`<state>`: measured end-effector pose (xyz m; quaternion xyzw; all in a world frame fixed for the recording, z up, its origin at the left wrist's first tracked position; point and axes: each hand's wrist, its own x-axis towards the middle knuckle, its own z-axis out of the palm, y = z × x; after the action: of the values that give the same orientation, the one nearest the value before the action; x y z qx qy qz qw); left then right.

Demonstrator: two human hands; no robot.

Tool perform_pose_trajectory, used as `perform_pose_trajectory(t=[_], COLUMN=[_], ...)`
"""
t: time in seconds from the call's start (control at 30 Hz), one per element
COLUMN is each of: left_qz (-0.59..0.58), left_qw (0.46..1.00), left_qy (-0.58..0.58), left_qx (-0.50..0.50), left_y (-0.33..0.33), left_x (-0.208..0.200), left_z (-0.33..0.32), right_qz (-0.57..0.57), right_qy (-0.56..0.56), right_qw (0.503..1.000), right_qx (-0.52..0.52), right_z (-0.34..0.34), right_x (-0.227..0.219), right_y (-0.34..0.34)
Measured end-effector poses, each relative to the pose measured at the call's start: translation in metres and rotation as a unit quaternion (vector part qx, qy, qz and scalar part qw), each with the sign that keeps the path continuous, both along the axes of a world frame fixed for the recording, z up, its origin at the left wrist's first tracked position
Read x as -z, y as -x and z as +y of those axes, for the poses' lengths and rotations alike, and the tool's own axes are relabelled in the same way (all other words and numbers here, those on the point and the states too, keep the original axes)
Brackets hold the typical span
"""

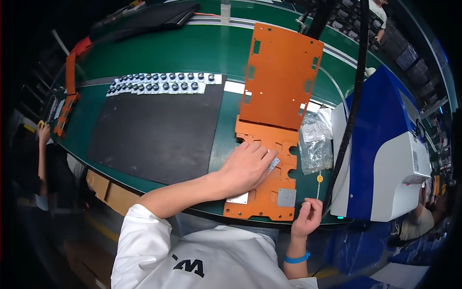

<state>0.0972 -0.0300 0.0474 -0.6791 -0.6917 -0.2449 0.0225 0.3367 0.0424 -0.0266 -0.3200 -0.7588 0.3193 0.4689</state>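
My left hand (248,166) reaches across the orange fixture board (262,200), its fingers closed around a small grey metal plate (273,165) that shows beside the fingertips. Two other small plates lie on the board: a whitish plate (238,198) below my left wrist and a grey plate (287,197) at the near right. Hinged to the board's far side, an orange lid (284,77) stands raised. My right hand (308,216) is off the board's near right corner with its fingers curled; whether they hold anything is hidden. A blue wristband (297,258) is on that arm.
Rows of small black-topped parts (166,82) line the far edge of a black mat (159,125). Right of the fixture lie a clear plastic bag (315,144) and a yellow round tag (320,178). A blue and white machine (380,154) stands farther right, behind a hanging black cable (356,91).
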Motion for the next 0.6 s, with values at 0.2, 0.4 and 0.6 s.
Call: perform_pose_trajectory(t=[0.2,0.4,0.6], left_qz=[-0.056,-0.016,0.014], left_qw=[0.998,0.991,0.986], left_qy=[0.007,0.011,0.086], left_qx=[-0.04,-0.136,-0.139], left_y=[0.045,0.179,0.229], left_x=[-0.018,-0.005,0.012], left_z=[-0.016,-0.024,0.003], right_qz=[-0.018,-0.016,-0.054], right_qy=[-0.041,-0.04,-0.049], right_qw=[0.999,0.999,0.997], right_qx=[0.016,0.012,0.03], right_z=[0.004,0.005,0.011], right_x=[0.008,0.006,0.018], right_y=[-0.006,-0.003,-0.009])
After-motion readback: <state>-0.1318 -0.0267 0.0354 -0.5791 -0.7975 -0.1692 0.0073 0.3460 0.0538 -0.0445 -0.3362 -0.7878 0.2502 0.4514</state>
